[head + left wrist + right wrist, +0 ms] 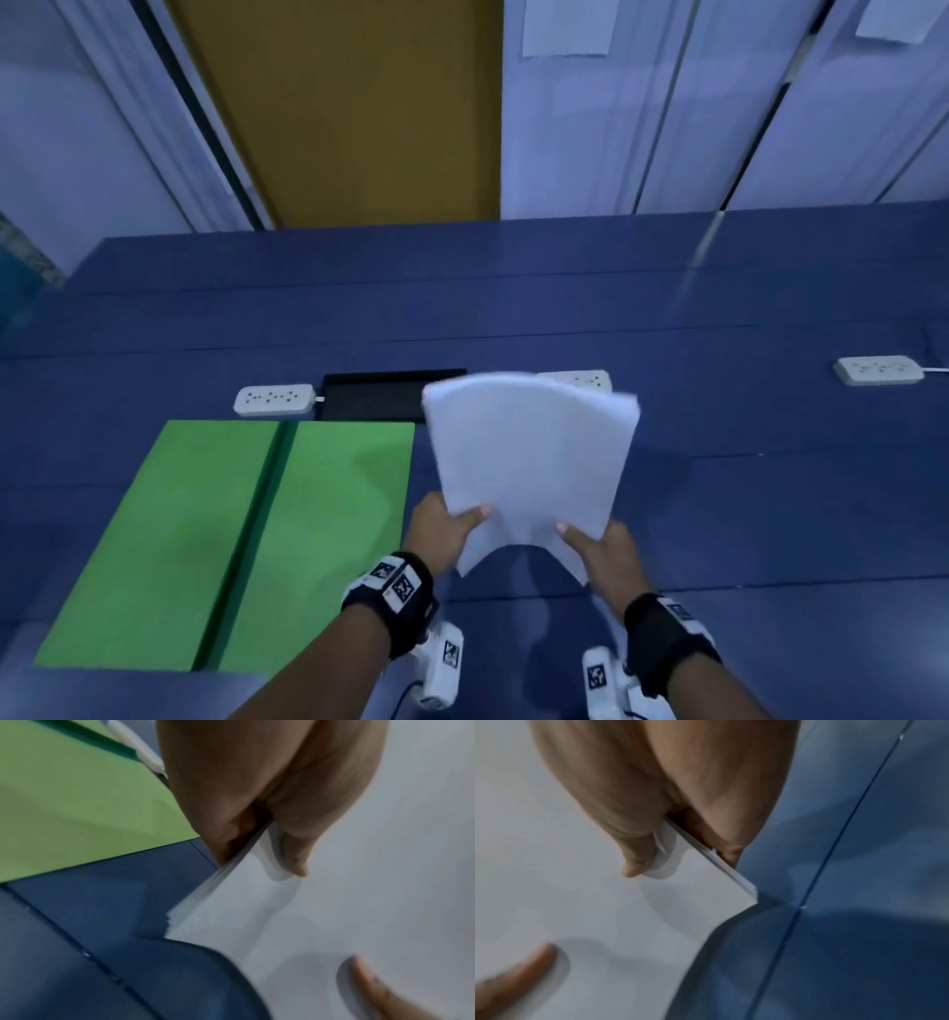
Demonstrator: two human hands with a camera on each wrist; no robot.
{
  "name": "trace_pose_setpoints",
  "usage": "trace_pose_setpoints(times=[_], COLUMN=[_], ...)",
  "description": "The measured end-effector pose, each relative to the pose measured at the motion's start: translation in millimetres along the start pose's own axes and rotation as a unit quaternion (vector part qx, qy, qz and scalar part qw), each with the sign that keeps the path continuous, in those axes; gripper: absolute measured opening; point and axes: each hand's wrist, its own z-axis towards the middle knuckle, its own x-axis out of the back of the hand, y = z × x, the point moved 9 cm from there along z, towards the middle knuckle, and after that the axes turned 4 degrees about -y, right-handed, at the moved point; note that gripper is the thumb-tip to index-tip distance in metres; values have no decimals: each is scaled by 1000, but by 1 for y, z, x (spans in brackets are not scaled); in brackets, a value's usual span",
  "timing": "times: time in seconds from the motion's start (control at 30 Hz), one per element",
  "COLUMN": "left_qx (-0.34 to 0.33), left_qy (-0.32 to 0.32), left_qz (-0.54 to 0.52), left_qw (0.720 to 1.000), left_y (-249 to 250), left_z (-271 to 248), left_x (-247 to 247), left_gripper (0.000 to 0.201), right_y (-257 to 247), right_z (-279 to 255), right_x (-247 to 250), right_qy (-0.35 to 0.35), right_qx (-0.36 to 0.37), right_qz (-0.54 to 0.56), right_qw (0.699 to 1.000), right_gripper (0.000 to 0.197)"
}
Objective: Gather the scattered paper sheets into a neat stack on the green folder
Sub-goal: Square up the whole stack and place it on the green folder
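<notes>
- blue counter (719, 488) carries everything, seams running across it; same surface in left wrist (77, 943) and right wrist (859, 882) views.
- green folder (179, 539) lies open and flat on the counter at left, dark spine crease down its middle; bare, no sheets on it. its corner also shows in the left wrist view (77, 801).
- paper sheets (529, 462) are gathered in one bundle, held up off the counter just right of the folder, not over it. bundle bows along its near edge; far edge is blurred.
- left wrist view: bundle (359, 882) edges are slightly staggered at the near corner. right wrist view: bundle (577, 882) edges look more even.
- black tray-like thing (380, 395) sits behind the folder, far part of the bundle overlaps it in view.
- white power strips: one (274, 400) left of the black thing, one (590, 380) mostly hidden behind the paper, one (878, 370) well apart at far right.
- left hand (441, 529) pinches the bundle's near-left edge, thumb on top, fingers under (231, 801).
- right hand (601, 555) pinches the near-right edge the same way (654, 801).
- both wrists wear black straps with marker tags.
</notes>
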Motion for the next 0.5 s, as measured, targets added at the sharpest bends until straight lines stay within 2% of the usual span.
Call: trace_pose_setpoints(times=[0.1,0.23,0.33,0.5], left_qx=[-12,13,11,32], left_qy=[-71,-147,-141,-125], left_qz=[-13,-64,-62,-102], left_qw=[997,987,988,986], left_y=[28,25,12,-5], left_z=[-24,-61,-78,-96], left_x=[5,29,60,118], left_gripper=[40,41,46,41], right_y=[-17,-34,-30,-28], right_z=[-11,-31,-41,-59], right_x=[-7,-39,-73,-130], right_qy=[-35,-108,-128,-129], right_qx=[-1,-44,-84,-99], right_qz=[40,123,157,167], right_qw=[999,986,976,972], right_gripper=[22,32,35,34])
